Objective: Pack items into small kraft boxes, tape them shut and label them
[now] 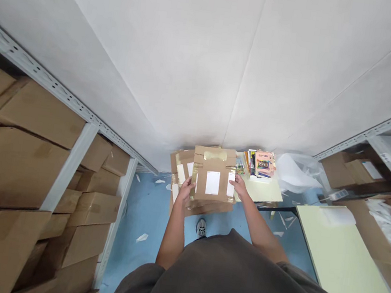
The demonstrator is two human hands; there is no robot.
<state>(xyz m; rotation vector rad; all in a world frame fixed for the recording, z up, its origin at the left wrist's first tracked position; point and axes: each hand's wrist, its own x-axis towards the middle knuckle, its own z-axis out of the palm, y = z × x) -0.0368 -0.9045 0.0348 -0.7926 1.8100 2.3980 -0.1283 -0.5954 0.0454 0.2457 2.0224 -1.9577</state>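
Taped cardboard packets [214,166] are clasped between left hand [186,189] and right hand [239,187], slippage being possible if either grip loosens.

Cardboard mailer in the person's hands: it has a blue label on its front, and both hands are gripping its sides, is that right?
Not quite: the label is white, not blue, as the head view shows. The cardboard mailer has a white label on its front, and the left hand and right hand are gripping its sides.

Matt cardboard mailers [208,184], glossy brown tape [215,155]
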